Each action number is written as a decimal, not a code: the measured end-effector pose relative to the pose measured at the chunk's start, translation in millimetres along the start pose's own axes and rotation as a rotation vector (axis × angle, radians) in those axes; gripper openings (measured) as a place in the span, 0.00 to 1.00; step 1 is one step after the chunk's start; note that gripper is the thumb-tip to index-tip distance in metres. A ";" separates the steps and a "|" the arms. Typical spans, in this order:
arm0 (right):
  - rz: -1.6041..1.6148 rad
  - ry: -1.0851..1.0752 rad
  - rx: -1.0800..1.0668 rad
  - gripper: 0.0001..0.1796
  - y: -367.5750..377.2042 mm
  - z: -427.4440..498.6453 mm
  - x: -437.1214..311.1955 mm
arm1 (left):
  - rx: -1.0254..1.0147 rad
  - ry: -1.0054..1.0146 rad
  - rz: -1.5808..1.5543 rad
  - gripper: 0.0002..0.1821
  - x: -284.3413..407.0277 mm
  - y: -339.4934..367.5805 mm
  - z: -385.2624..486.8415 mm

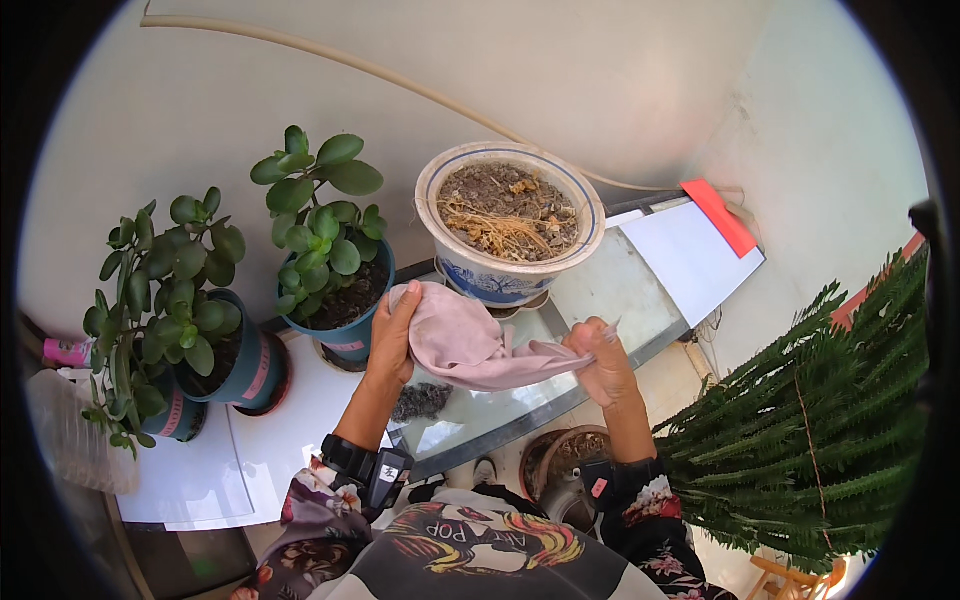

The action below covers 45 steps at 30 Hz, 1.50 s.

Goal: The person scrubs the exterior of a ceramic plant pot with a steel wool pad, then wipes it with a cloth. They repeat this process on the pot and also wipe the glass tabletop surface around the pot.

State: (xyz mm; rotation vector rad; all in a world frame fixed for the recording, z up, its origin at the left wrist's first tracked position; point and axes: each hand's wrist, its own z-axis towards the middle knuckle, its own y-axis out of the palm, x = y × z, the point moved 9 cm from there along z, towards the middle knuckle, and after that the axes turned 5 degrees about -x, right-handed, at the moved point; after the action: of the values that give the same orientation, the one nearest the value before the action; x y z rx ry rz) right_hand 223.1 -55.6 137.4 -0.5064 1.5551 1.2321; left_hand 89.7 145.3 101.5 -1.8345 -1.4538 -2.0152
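Note:
A pale pink cloth [469,341] stretches between my two hands above a glass-topped table [487,412]. My left hand [394,334] grips its rounded, bunched end, thumb on top. On the other side my right hand [602,365] is closed around the twisted tail, and a small tip sticks out above the fist. Just beyond the cloth stands a white ceramic pot [495,274] with blue decoration, holding soil [480,180] and dry, straw-coloured stems [495,232]. A dark fuzzy clump [421,402] lies on the glass near my left wrist.
Leafy succulents in blue-green pots [352,322] stand to the left on white panels [195,472]. At the right end lie a white sheet [664,247] and a red folder [720,217]. A tall spiny cactus [795,420] crowds the right. Brown pots [574,450] sit on the floor below.

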 end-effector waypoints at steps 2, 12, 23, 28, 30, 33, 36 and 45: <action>0.427 -0.325 -0.285 0.12 17.4 -5.2 -34.7 | -0.082 -0.030 -0.133 0.20 -7.5 16.8 -1.3; -0.750 0.248 -0.083 0.28 35.4 1.5 15.5 | -0.238 0.103 0.167 0.22 12.3 74.9 -34.9; 0.208 -0.227 0.114 0.26 13.4 5.7 -24.1 | -0.373 -0.149 0.136 0.29 -19.5 87.9 -34.5; -0.481 -0.326 0.255 0.33 15.1 17.0 -48.3 | -0.258 -0.341 -0.124 0.18 -61.7 108.6 -26.6; -1.436 -0.512 0.346 0.31 46.7 19.6 -66.9 | -0.319 -0.382 -0.129 0.19 -71.1 114.6 -21.9; -1.796 -0.292 0.381 0.25 52.5 45.4 -55.1 | -0.268 -0.340 -0.032 0.22 -71.4 98.1 -11.8; -1.824 -0.385 0.292 0.18 80.1 68.5 -45.5 | -0.097 -0.144 0.148 0.31 -43.9 60.8 0.8; -1.938 -0.427 0.208 0.12 97.0 92.9 -40.3 | -0.256 -0.050 0.039 0.33 -22.1 61.0 19.1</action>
State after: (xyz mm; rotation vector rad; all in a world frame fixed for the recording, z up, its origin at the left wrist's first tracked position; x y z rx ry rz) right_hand 202.1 53.3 223.2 -1.0707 0.2774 -0.3487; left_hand 146.7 112.1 116.5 -2.0020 -1.2069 -2.2420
